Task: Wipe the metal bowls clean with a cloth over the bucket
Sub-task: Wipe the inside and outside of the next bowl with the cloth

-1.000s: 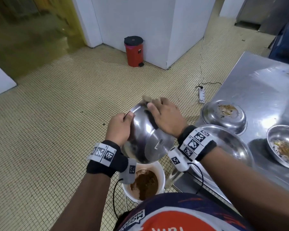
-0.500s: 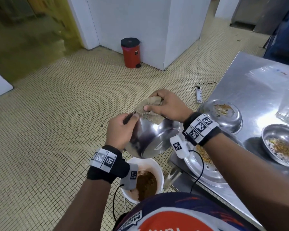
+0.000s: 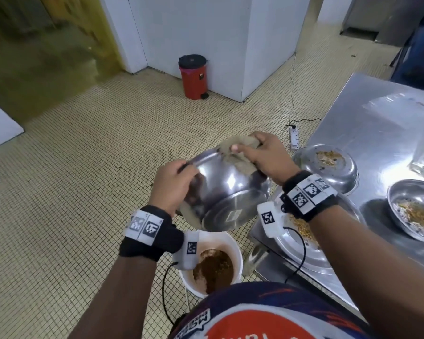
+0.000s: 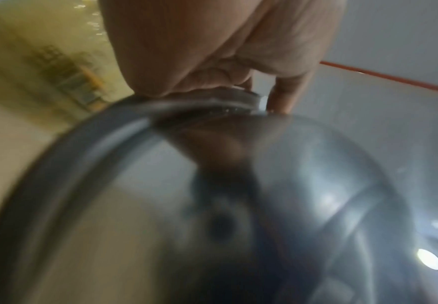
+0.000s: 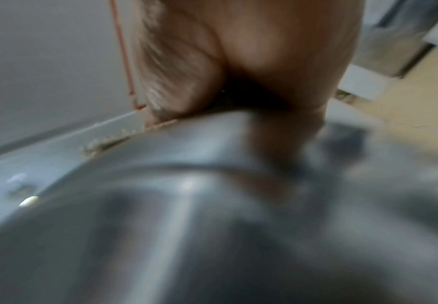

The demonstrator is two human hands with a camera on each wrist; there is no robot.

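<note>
A shiny metal bowl (image 3: 227, 192) is tipped with its base toward me, above a white bucket (image 3: 233, 243) of brown slop. My left hand (image 3: 174, 184) grips the bowl's left rim, thumb on the outside; the left wrist view shows that rim (image 4: 192, 107) under the thumb. My right hand (image 3: 262, 152) holds a beige cloth (image 3: 235, 152) bunched over the bowl's far rim. The bowl's inside is hidden. In the right wrist view the bowl (image 5: 212, 205) is a blur under the palm.
A steel table (image 3: 377, 123) stands at the right with a large soiled bowl (image 3: 304, 245) near its edge, an upturned bowl (image 3: 328, 165) and a dirty bowl (image 3: 416, 211). A red pedal bin (image 3: 194, 77) stands by the white pillar. A power strip (image 3: 294, 135) lies on the tiled floor.
The right hand drew the cloth from inside the bowl up over its far rim. The bowl has tipped so that its base faces me more.
</note>
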